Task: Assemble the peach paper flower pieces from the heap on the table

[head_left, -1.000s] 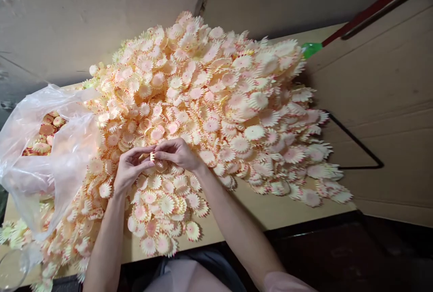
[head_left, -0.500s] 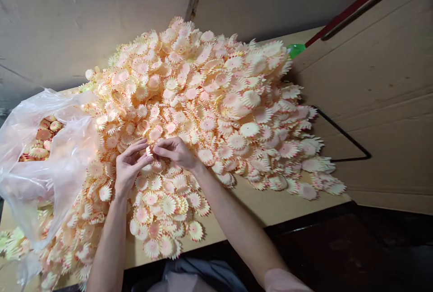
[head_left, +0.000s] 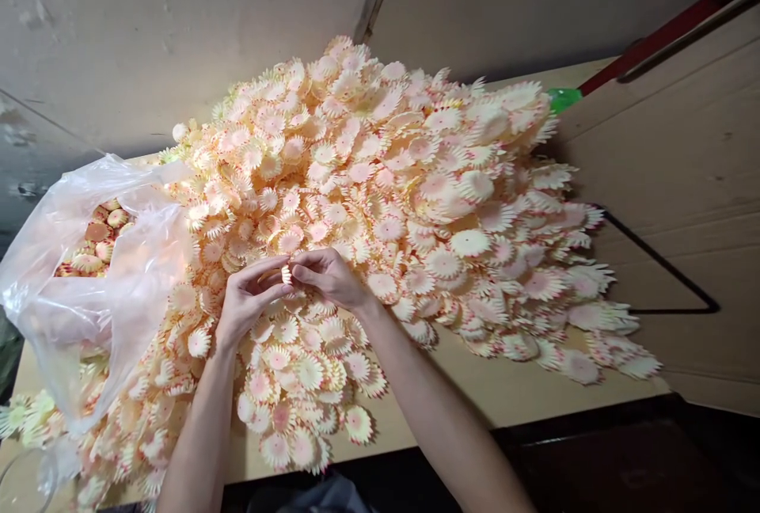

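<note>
Between my two hands is a small cream flower piece [head_left: 286, 274] with a notched edge, pinched at the fingertips. My left hand [head_left: 252, 291] grips it from the left, thumb below and fingers above. From the right, my right hand [head_left: 329, 277] closes thumb and forefinger on the same piece. Both hands are just over a large heap of cream and pink petal discs [head_left: 389, 228], which have jagged, red-tipped edges. A smaller cluster of such discs [head_left: 309, 373] lies below my hands, nearer the table's front edge.
An open clear plastic bag [head_left: 139, 275] at the left contains small, rounded, red-edged pieces [head_left: 98, 229]. Cardboard [head_left: 682, 180] stands at the right, with a bent black rod [head_left: 659, 260] against it. A green object [head_left: 563, 100] is behind the heap. The tabletop [head_left: 392, 426] shows in front.
The whole view has shifted, so the heap and my hands appear farther right and slightly lower. Both hands keep their pinch on the small piece.
</note>
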`<state>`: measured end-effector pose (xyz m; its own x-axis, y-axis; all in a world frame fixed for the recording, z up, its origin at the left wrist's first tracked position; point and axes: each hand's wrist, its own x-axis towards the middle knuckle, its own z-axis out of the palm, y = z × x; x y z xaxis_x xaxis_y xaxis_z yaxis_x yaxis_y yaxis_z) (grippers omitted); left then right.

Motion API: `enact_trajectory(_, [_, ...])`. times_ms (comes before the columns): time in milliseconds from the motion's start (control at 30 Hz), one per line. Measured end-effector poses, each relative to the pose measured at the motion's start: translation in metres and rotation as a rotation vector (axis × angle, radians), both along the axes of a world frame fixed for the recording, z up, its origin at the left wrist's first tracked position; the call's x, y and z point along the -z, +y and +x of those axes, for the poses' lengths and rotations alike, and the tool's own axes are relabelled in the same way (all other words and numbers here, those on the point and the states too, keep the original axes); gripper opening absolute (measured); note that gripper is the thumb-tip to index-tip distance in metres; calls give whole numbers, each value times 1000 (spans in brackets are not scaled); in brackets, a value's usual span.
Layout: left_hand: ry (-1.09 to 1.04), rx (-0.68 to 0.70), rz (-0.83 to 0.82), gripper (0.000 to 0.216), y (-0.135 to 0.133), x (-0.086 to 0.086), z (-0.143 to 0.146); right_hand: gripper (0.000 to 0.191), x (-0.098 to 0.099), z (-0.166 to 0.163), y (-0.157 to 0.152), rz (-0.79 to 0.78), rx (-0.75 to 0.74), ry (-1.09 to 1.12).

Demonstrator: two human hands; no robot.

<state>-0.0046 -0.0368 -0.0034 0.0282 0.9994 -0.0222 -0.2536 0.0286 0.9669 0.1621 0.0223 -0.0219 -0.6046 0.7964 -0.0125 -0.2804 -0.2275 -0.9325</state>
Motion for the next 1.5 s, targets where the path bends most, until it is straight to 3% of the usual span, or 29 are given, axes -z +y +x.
enact_trajectory(167, [23, 31, -9, 47, -1, -3, -1, 20, -5, 1, 0, -11, -34, 19])
enact_trajectory(333, [134, -24, -27, 34, -3, -4, -2, 20, -5, -1, -1, -68, -38, 19])
enact_trajectory(733, [99, -7, -39, 39, -3, -3, -4, 21, -4, 1, 0, -145, -109, 61])
enact_trajectory(900, [87, -6, -24, 37, -2, -3, -4, 20, -6, 2, -1, -107, -103, 27])
enact_trajectory(1133, [-11, -23, -23, 24, -3, -3, 0, 15, -3, -2, -2, 2, 49, -29])
enact_trajectory(1267, [8, -58, -50, 30, -5, -4, 1, 13, -1, -4, -3, 66, 30, -76])
enact_trajectory(1500, [69, -26, -32, 23, -4, -3, -2, 13, 3, -3, -3, 9, 83, -53])
